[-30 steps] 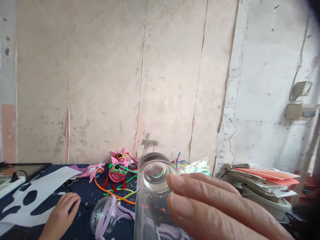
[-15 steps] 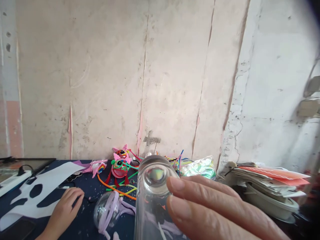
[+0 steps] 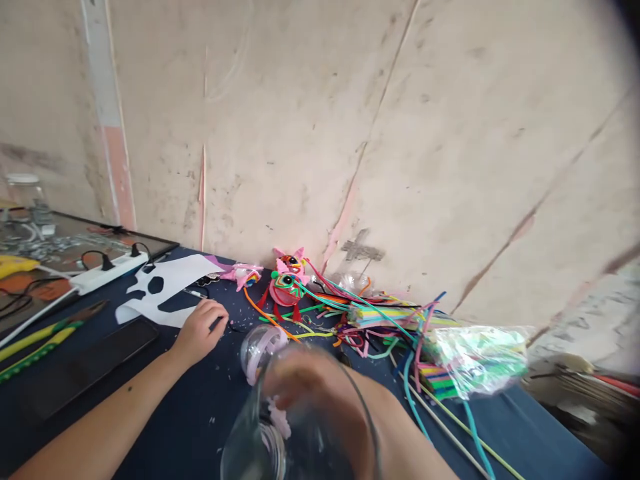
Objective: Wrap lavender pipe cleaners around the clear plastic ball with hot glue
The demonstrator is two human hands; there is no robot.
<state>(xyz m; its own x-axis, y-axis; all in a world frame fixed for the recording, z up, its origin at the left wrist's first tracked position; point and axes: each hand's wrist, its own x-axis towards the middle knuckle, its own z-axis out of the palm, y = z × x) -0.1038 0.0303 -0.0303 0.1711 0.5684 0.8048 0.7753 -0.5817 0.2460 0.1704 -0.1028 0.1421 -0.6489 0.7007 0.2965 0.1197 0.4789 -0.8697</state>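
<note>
A clear drinking glass point(image 3: 239, 448) is close to the camera at the bottom middle, tilted so its round rim faces me. My right hand point(image 3: 325, 393) grips it, partly seen through the glass and blurred. My left hand point(image 3: 203, 330) rests on the dark blue tabletop, fingers curled under; anything inside them is hidden. Beside it lies a white paper sheet with cut-out holes point(image 3: 183, 273). A clear plastic ball with a lilac strip point(image 3: 257, 350) sits between my hands. Behind it are pink animal-like crafts with red tassels point(image 3: 287, 288).
Colourful pipe cleaners point(image 3: 380, 315) and a shiny plastic bag of them point(image 3: 475, 357) spread at the right. On the left are a black phone point(image 3: 103, 360), yellow-green pliers point(image 3: 50, 337) and a white power strip point(image 3: 113, 272). The cracked wall point(image 3: 280, 133) stands behind.
The glass has come down from in front of my face, its rim now towards me instead of its base. My view has turned left and downward. My left hand keeps its curled pose.
</note>
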